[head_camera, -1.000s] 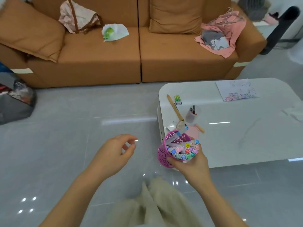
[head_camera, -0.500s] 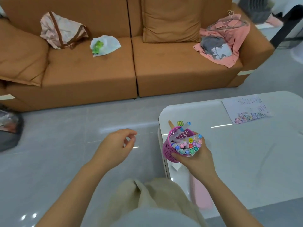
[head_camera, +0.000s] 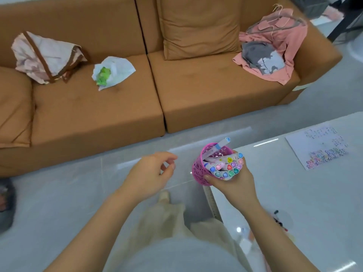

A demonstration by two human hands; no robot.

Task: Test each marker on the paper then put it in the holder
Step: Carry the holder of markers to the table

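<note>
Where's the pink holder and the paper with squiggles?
pink holder (head_camera: 197, 169): head view, on its lacy left wall.
paper (head_camera: 310, 146): head view, on a blank patch near its middle.

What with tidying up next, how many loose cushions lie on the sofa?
2. A flat cushion lies at the sofa's left end; an upright cushion leans on the backrest, right of the middle seam. The clothes pile could hide another.

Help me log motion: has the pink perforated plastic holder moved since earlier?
Yes. The pink holder, in the right hand, moved along the edge of the white table toward the orange sofa.
</note>
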